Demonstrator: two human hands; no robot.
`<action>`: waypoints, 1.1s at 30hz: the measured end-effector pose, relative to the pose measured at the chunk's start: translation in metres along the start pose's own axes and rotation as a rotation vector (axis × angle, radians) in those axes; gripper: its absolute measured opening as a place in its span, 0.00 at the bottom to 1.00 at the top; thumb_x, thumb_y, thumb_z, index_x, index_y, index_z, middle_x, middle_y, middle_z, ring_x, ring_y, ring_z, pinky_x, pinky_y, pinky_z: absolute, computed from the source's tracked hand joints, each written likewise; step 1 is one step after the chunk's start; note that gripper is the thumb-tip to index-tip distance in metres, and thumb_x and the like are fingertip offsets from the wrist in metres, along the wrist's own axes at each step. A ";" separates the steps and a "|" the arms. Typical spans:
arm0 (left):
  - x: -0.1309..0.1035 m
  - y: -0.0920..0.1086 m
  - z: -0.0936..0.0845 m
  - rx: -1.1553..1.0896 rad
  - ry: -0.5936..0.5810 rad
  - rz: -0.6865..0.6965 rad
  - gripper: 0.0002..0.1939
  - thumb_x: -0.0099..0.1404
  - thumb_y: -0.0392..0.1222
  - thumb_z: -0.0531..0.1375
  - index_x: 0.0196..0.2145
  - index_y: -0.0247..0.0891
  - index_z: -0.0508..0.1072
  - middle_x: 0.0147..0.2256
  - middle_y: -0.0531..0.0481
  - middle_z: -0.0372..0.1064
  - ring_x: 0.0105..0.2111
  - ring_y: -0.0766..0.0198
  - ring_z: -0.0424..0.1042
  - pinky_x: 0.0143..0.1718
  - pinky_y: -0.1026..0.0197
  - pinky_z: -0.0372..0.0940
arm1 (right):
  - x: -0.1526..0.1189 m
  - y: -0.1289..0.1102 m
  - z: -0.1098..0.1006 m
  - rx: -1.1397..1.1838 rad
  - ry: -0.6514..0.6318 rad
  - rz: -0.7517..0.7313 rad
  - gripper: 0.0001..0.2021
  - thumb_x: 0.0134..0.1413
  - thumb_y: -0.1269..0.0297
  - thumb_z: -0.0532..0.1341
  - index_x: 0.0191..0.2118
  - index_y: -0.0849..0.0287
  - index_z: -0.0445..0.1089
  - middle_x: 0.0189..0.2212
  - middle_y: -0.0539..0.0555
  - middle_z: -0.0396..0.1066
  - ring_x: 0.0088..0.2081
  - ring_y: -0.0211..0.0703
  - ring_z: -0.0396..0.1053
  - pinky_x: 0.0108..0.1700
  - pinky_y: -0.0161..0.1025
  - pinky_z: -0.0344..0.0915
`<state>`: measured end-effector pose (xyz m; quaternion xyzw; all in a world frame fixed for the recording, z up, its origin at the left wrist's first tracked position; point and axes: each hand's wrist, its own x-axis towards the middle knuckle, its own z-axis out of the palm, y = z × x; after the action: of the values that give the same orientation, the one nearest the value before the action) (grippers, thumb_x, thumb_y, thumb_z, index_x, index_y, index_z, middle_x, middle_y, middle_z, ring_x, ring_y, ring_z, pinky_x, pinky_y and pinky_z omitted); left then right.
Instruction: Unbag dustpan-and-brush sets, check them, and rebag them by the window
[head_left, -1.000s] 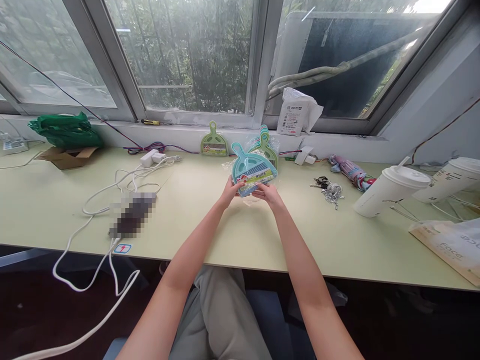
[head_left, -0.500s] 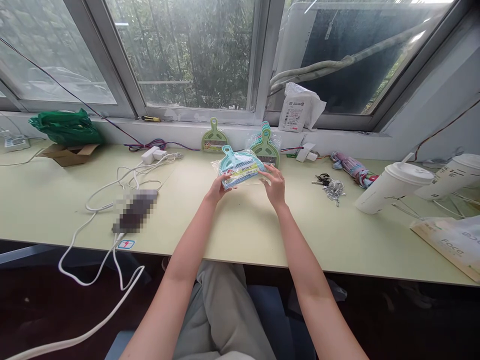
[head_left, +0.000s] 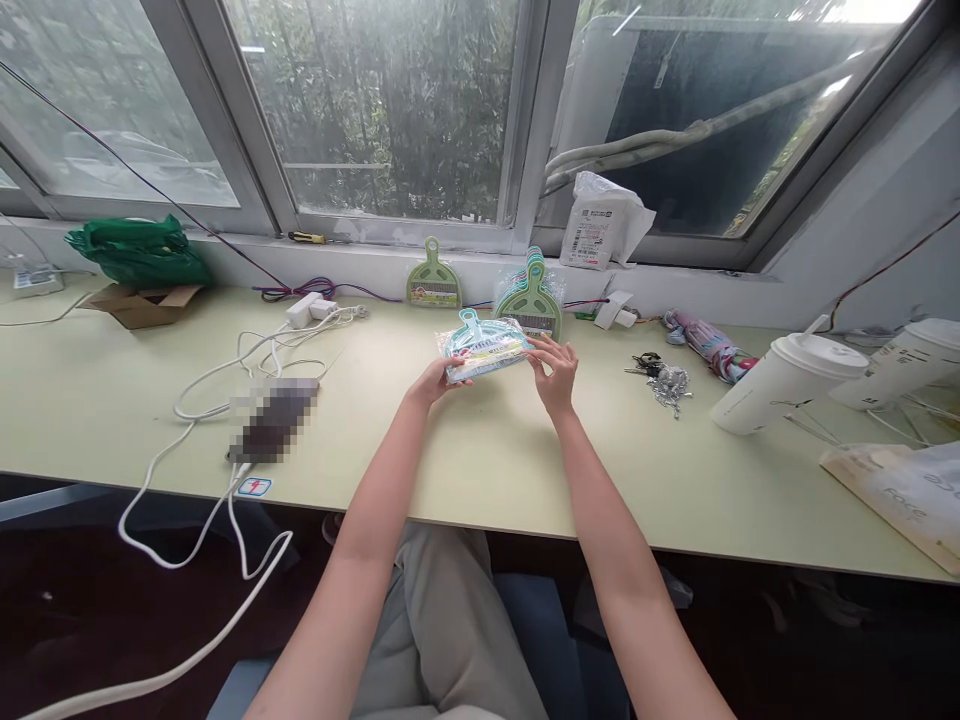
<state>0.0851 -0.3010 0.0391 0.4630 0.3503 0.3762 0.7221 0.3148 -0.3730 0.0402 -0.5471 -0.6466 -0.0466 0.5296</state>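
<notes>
A light blue dustpan and brush set [head_left: 489, 347] in clear plastic is held above the table, its round-holed handle pointing up and away. My left hand [head_left: 437, 380] grips its left end, thumb in front and fingers underneath. At the right end, my right hand [head_left: 553, 372] pinches the edge of the plastic between thumb and fingers. Behind it, a green dustpan set [head_left: 433, 277] leans upright against the wall below the sill. To its right stands a stack of wrapped dustpan sets [head_left: 532, 300], a green one in front.
White cables and a blurred dark device [head_left: 274, 420] lie left. A green bag [head_left: 139, 250] sits over an open carton [head_left: 146, 306]. On the right are keys [head_left: 664, 382], a folded umbrella [head_left: 709, 345], a white lidded cup [head_left: 787, 380] and a tissue pack [head_left: 900, 500].
The blue set has tilted flatter and sits slightly lower in view, its handle looking shorter. My right hand's fingers have drawn together at its right edge.
</notes>
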 end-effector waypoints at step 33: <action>0.011 -0.011 -0.020 0.740 0.518 0.331 0.19 0.62 0.47 0.59 0.50 0.43 0.73 0.33 0.49 0.75 0.31 0.64 0.74 0.29 0.66 0.62 | -0.012 0.034 0.067 0.706 0.056 0.686 0.20 0.34 0.65 0.65 0.38 0.59 0.63 0.36 0.57 0.75 0.36 0.44 0.73 0.35 0.37 0.68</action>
<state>0.0755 -0.2863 0.0208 0.6295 0.5508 0.4390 0.3281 0.2956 -0.3245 -0.0154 -0.5139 -0.3911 0.3377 0.6847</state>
